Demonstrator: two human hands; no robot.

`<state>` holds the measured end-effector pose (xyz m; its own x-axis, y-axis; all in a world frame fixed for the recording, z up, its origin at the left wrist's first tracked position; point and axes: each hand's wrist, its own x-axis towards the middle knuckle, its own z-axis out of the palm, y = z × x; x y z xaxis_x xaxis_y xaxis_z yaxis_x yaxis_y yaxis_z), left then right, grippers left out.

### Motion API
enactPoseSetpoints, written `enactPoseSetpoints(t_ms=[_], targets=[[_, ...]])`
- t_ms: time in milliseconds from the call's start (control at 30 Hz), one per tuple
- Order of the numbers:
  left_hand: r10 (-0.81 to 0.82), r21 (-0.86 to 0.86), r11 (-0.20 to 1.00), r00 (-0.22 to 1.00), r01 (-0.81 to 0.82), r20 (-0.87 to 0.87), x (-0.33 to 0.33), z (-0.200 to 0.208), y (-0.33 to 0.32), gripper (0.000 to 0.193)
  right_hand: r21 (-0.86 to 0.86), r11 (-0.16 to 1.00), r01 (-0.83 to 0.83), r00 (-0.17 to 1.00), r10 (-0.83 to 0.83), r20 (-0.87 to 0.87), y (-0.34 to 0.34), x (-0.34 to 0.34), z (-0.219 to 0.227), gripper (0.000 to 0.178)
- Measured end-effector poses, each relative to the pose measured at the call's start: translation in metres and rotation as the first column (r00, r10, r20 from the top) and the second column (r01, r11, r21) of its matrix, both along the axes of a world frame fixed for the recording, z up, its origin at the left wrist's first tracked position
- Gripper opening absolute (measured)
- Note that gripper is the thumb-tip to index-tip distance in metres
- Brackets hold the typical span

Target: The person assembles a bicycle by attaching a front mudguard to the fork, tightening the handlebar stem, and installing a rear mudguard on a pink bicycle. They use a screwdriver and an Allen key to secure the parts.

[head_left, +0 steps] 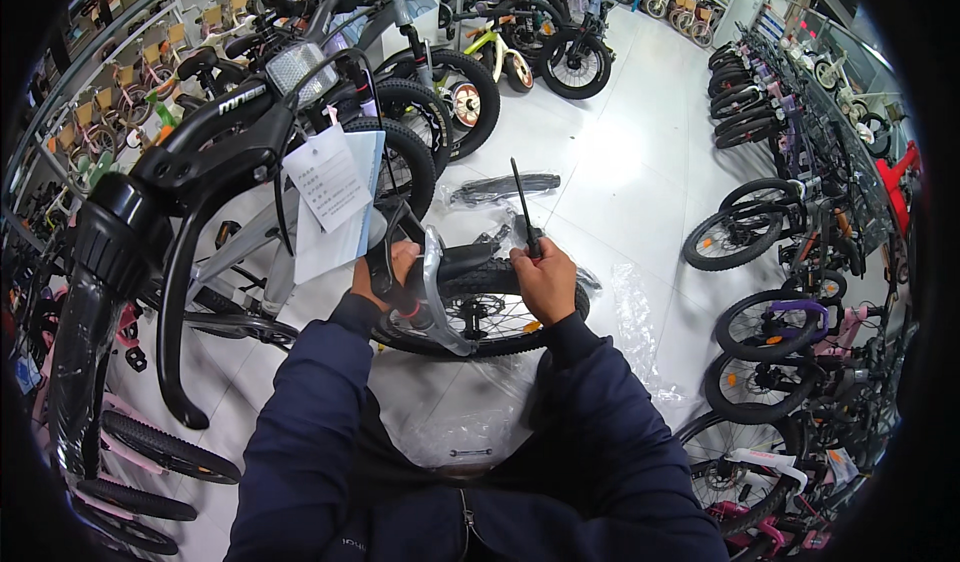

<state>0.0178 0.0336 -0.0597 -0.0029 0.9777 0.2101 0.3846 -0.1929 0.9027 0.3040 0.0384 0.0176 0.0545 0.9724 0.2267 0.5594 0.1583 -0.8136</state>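
Observation:
My right hand (546, 280) is closed round the black handle of a screwdriver (523, 202), whose dark shaft points up and away. Just below that hand lies a bicycle's front wheel (480, 312) with a knobby tyre. A black mudguard (468, 258) reaches over the tyre. To the left, my left hand (388, 274) is wrapped about the bicycle fork (404, 302), which hides part of the fingers. Beside it curves the fork's grey arch (434, 287). A white paper tag (327, 180) hangs from the handlebar (225, 112) above, next to a clear reflector (302, 72).
A brake lever (180, 302) juts out close on the left. Clear plastic wrap (640, 332) and a wrapped black part (505, 189) lie on the white floor (640, 162). A wrench (471, 453) lies near me. Rows of bicycles (765, 312) line both sides.

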Motion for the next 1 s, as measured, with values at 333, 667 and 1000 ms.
enactPoseSetpoints(t_ms=[333,667,1000], targets=[[0.175,0.036,0.984,0.976,-0.172,-0.130,0.009,0.017,-0.012,0.046,0.092,0.996,0.006,1.000,-0.006,0.006,0.003,0.000,-0.005,0.028],[0.565,0.101,0.815,0.821,-0.571,0.082,0.014,0.047,-0.069,0.029,0.055,0.979,-0.199,0.553,0.158,-0.818,-0.047,0.004,0.054,0.022],[0.311,-0.013,0.945,0.883,-0.327,0.352,0.071,0.043,-0.094,0.032,0.952,-0.070,-0.297,-0.470,0.879,-0.082,-0.140,0.007,0.188,0.034]])
